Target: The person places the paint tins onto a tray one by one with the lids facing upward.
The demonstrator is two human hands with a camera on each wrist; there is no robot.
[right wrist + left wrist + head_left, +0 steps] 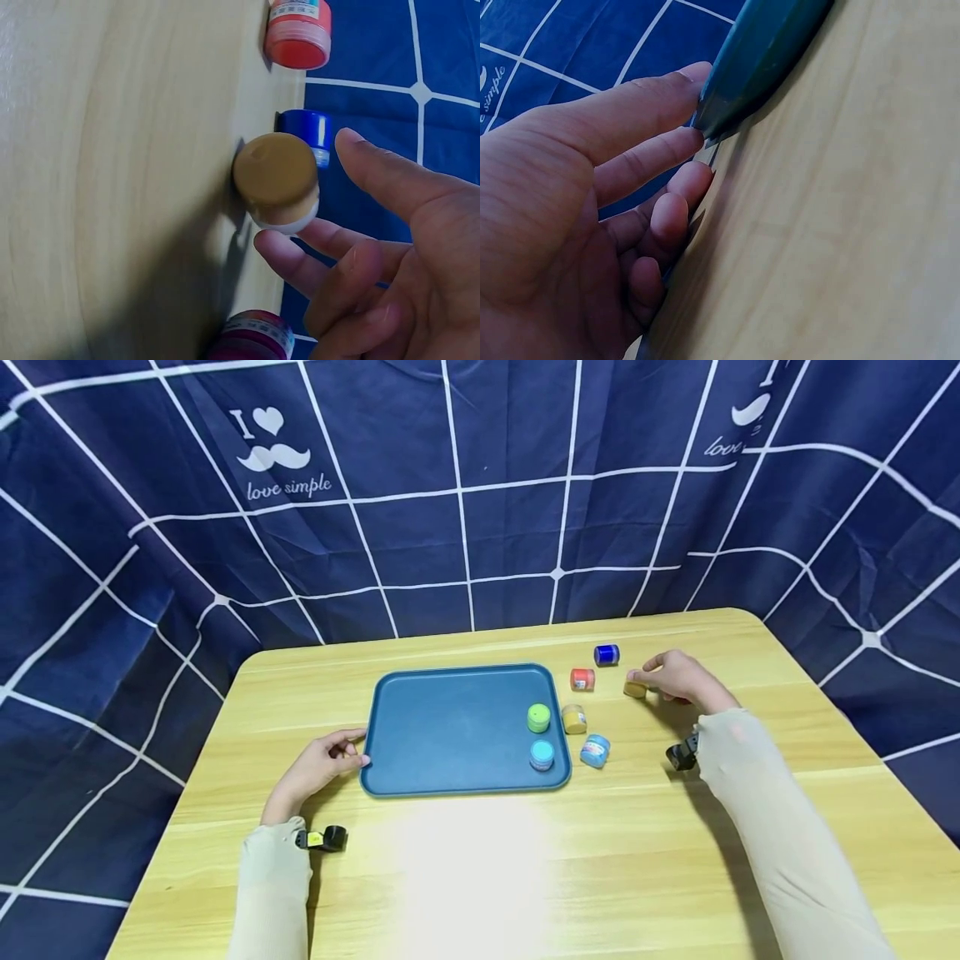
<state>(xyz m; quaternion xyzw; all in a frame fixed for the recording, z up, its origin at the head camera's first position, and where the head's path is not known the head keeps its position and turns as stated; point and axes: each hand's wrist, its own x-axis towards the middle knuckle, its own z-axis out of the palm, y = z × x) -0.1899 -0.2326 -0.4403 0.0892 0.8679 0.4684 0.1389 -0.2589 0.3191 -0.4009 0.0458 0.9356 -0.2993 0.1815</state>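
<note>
Working from near to far, I have the left hand [318, 767] loose, straight thumb and forefinger touching the rim of the blue tray [450, 731]. At the tray's right end, I see a turquoise jar [542, 755] before a green jar [538, 718]; just outside are a sky-blue jar [595, 751] and a yellow jar [574, 719]. My right hand [678, 678] is unclenched at a brown jar [635, 690], thumb apart from it. Beyond lie a red jar [582, 680] and a dark-blue jar [607, 655].
</note>
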